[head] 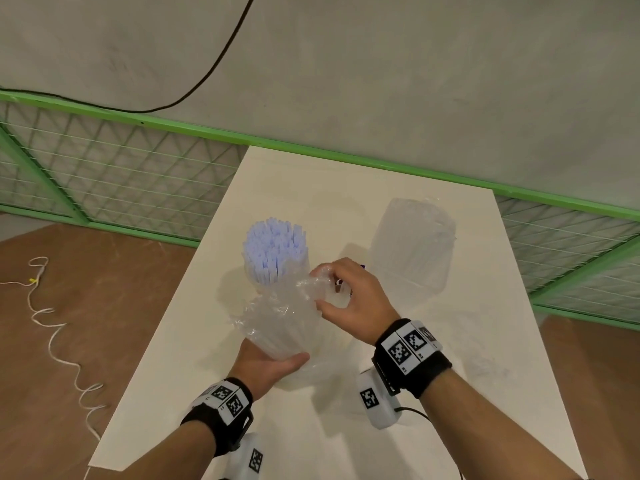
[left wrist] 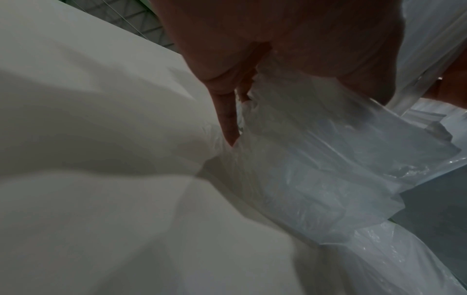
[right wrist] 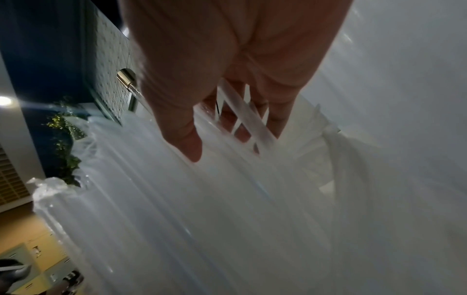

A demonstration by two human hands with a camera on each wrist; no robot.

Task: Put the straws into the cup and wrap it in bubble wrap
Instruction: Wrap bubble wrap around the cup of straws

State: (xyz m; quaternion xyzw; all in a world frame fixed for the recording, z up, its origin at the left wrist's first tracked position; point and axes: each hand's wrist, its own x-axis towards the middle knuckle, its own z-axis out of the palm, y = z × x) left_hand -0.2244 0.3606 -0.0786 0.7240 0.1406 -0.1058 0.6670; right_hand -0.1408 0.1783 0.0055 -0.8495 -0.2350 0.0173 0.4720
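Bluish-white straws (head: 273,249) stand upright in a clear cup (head: 261,284) at mid table. In front of it my left hand (head: 277,365) grips the lower end of a clear plastic bag of straws (head: 287,327), held tilted above the table. My right hand (head: 320,289) pinches the bag's crumpled top. In the right wrist view, clear straws (right wrist: 242,111) run between the thumb and fingers of my right hand (right wrist: 222,139) above the bag (right wrist: 202,219). The left wrist view shows my left hand (left wrist: 290,89) curled round the bag (left wrist: 316,169). A translucent bundle, seemingly bubble wrap (head: 412,247), lies at the right.
The white table (head: 450,341) ends at a green mesh fence (head: 121,174) along its back and left. A brown floor with a white cord (head: 52,337) lies past the table's left edge. A black cable hangs on the grey wall.
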